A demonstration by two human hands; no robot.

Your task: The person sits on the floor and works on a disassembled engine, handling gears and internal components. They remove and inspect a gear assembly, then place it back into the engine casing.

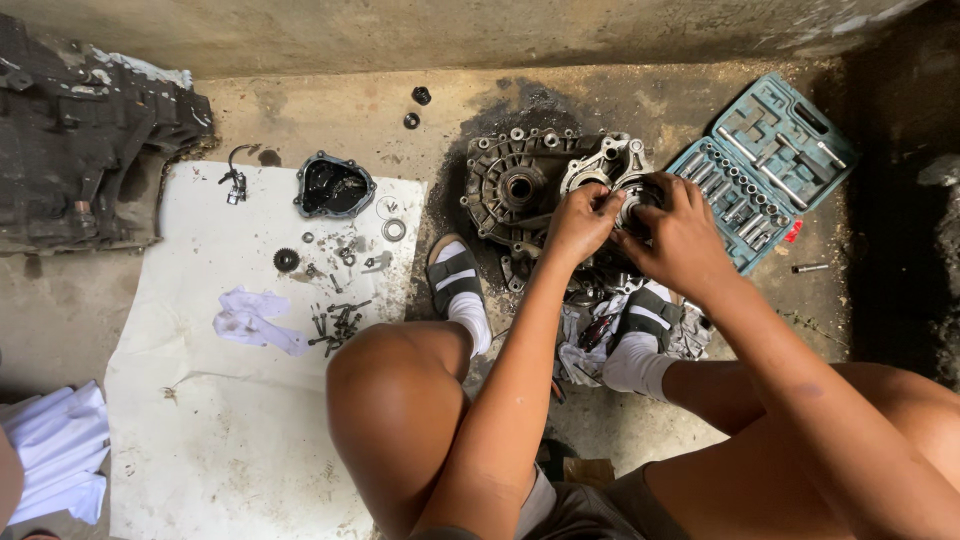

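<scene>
Work piece: grey cast-metal gearbox housing [530, 185], round flanged shape with bolt holes, lying on the oil-stained concrete floor [640, 100], far centre.
Contact point: round bearing seat [634, 200] at the housing's right end, partly hidden by fingers.
Left hand [580, 222]: fingers curled, tips pinching at the left rim of the seat; what they pinch is hidden.
Right hand [682, 238]: fingers spread and bent over the seat from the right, pressing on it; cannot tell if it grips a separate part.
Technique note: judged best to keep both hands opposite each other, pull or press evenly, avoid cocking the part in its bore.
Right of housing: open teal plastic socket-set case [765, 165], just beside.
Left of housing: white sheet [200, 400] carrying small bolts [338, 322], a small dark gear [286, 260], a black oily cover [334, 187].
Near: sandalled feet [455, 275] either side.
</scene>
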